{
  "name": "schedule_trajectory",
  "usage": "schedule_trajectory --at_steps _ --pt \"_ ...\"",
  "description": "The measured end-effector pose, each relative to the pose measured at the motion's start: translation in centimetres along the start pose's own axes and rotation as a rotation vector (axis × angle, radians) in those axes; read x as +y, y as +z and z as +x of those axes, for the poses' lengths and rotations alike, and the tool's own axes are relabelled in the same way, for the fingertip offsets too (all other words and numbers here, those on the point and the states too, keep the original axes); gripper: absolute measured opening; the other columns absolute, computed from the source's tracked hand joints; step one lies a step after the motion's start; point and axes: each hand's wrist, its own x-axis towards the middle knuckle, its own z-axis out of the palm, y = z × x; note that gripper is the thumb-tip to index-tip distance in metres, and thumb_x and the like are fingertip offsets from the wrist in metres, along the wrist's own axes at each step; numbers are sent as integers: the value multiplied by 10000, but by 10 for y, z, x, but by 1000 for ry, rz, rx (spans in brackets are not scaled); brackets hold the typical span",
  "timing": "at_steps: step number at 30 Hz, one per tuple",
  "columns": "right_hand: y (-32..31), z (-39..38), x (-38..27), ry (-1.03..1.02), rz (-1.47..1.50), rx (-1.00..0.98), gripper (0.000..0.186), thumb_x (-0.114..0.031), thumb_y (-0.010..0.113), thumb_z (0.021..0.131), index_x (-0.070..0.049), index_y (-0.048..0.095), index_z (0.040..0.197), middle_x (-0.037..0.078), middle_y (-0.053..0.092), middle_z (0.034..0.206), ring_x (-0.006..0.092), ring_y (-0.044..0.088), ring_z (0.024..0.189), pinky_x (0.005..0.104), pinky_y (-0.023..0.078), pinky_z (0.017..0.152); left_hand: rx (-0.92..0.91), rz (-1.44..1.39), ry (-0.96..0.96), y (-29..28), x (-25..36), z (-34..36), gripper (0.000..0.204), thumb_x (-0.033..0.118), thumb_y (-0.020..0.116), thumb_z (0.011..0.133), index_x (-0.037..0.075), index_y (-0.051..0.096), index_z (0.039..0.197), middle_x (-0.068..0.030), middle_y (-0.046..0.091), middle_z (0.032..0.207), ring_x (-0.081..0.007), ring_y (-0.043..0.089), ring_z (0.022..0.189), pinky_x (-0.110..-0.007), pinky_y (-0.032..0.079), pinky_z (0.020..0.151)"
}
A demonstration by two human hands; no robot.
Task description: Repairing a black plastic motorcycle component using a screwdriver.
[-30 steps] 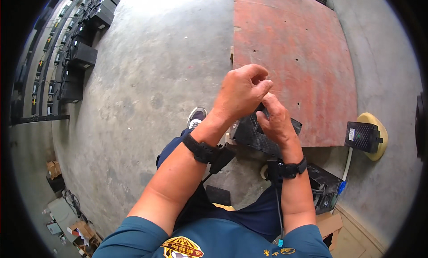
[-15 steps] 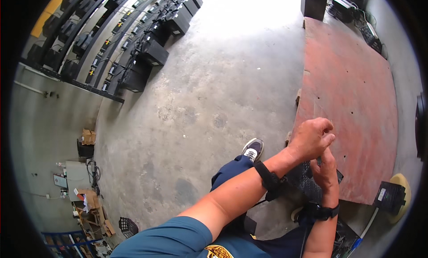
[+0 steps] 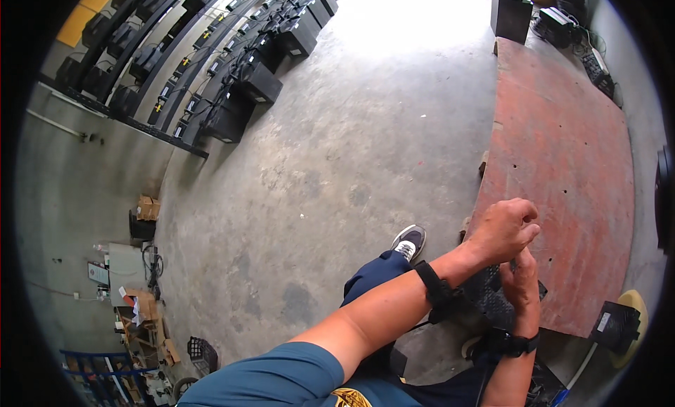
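My left hand (image 3: 505, 230) is held out over the near edge of the red board (image 3: 569, 147), its fingers curled in toward the thumb. Just below it and partly behind it is my right hand (image 3: 522, 280), also curled, with the fingertips close to the left hand. Whatever may be pinched between the two hands is hidden or too small to make out. Black straps with small devices circle both wrists. Beneath the hands sits a black textured object (image 3: 486, 291), largely covered by my arms.
Racks of black boxes (image 3: 232, 115) with cables line the far left. A black box (image 3: 511, 14) stands beyond the board. Cartons (image 3: 144, 305) and a black basket (image 3: 202, 355) lie at lower left. A black-backed, yellow-rimmed object (image 3: 617, 327) stands at lower right. My shoe (image 3: 409, 242) rests on the concrete floor.
The whole view has shifted slightly, so the surroundings sit lower and farther right. My hands stay close together, with the fingers curled much as before.
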Motion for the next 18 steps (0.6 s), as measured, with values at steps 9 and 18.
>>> schedule_trajectory --at_steps 9,18 --pt "-3 0 -13 86 -52 38 491 -37 708 844 -4 567 1313 242 636 1263 432 599 1198 429 503 963 -9 -4 4 1 -3 -1 235 156 728 840 -29 692 980 -206 697 915 -339 701 832 -404 559 750" --pt "-1 0 -5 62 -110 50 534 -44 716 838 -10 542 1342 260 632 1247 442 597 1191 427 508 947 -7 -7 6 3 -3 0 234 156 731 835 -30 692 971 -205 696 916 -340 700 832 -404 557 749"
